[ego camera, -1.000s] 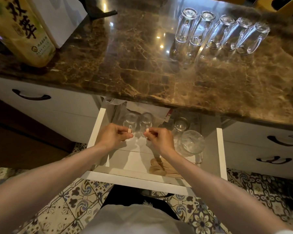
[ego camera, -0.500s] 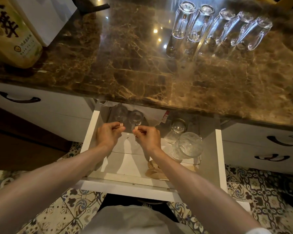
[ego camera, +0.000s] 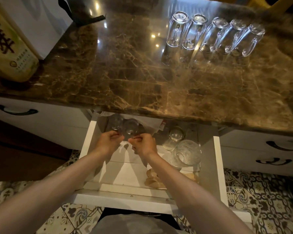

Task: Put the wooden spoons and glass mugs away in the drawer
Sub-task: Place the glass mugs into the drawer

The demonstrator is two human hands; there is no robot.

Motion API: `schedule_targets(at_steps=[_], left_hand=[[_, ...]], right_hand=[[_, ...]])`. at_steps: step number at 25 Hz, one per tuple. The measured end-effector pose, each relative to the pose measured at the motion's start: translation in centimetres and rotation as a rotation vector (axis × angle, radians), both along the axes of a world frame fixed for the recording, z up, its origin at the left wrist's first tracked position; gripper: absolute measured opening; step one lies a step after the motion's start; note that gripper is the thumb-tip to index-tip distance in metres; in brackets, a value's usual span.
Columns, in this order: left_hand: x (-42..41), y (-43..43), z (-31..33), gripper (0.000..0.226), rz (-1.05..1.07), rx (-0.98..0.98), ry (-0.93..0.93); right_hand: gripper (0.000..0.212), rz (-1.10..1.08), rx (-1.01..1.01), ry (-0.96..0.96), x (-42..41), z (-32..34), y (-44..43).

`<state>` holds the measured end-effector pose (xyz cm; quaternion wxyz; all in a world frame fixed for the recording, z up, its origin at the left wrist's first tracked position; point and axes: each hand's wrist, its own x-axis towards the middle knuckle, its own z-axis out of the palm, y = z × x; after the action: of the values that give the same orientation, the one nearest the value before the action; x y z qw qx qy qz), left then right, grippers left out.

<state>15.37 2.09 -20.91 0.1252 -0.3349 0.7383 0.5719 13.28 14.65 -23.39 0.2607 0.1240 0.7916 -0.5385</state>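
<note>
two glass mugs [ego camera: 131, 128] stand at the drawer [ego camera: 217, 166] rear, dim and half under the countertop [ego camera: 142, 73]. left hand [ego camera: 108, 143] and right hand [ego camera: 144, 145] apparently pinch one handle each. wooden spoons [ego camera: 152, 181] lie partly behind the right forearm [ego camera: 176, 174]. mugs sit deeper than before.

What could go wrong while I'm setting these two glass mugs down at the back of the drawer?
The left hand and right hand each pinch a mug by its handle, and the left-hand mug and right-hand mug are close together, so they could clink or chip.
They sit just under the countertop edge; lifting either might knock it on the stone.
The glasses at the right of the drawer are close to the right forearm, which might bump them.
</note>
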Motion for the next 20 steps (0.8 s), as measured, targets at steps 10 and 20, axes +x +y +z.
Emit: schedule_targets(at_steps=[10,20], left_hand=[[-2.1,0.0,11.8,0.05,-1.082,-0.447,-0.183],[-14.3,4.7,17.7,0.019,-0.268,0.078,0.566]], right_hand=[[0.048,1.037,0.42,-0.066,-5.2,14.0,5.4],[0.019,0.047,0.004,0.497,-14.0,20.4,10.6]])
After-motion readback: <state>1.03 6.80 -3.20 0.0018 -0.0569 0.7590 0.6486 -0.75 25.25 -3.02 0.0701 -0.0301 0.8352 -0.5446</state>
